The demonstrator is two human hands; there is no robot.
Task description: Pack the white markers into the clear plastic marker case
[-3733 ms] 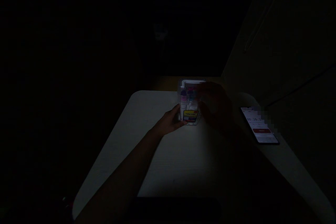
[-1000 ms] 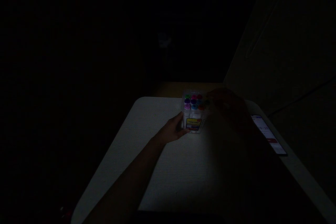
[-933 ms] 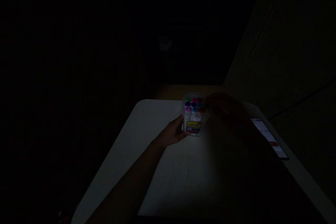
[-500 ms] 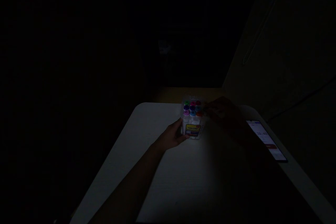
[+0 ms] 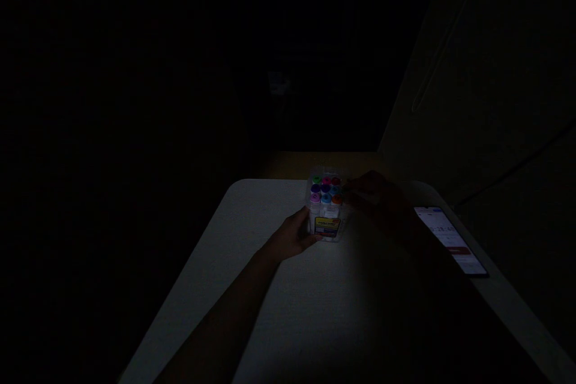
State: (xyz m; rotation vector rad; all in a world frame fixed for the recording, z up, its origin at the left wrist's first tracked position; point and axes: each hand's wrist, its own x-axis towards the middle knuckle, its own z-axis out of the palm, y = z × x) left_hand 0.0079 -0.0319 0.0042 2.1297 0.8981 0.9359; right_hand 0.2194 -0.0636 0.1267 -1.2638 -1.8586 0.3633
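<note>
The marker box (image 5: 326, 211), a clear case standing upright near the far edge of the white worktop (image 5: 288, 300), is open at the top: the coloured caps of the markers (image 5: 326, 189) show in rows, green, pink, purple, blue and orange among them, with nothing covering them. No marker stands out above the rest or lies beside the box, so as far as the dim light allows, the opening is done and the markers are all in place.

The left hand (image 5: 294, 235) wraps the left side of the box low down, its grip closed on the case with the thumb toward the yellow label (image 5: 327, 225). The right hand (image 5: 375, 201) sits in shadow just right of the box, fingers reaching toward the caps at the right edge; whether its grip is closed on anything cannot be told in the dark.

To the right of the box, well apart and close to the worktop's right edge, a phone (image 5: 450, 240) lies flat with its screen lit.

Compared with the oldest frame, the white lid that stood over the box is gone and the caps are bare. In the last second little differs: the left hand holds the same spot, the right hand has stayed by the caps, and the view has shifted slightly.
</note>
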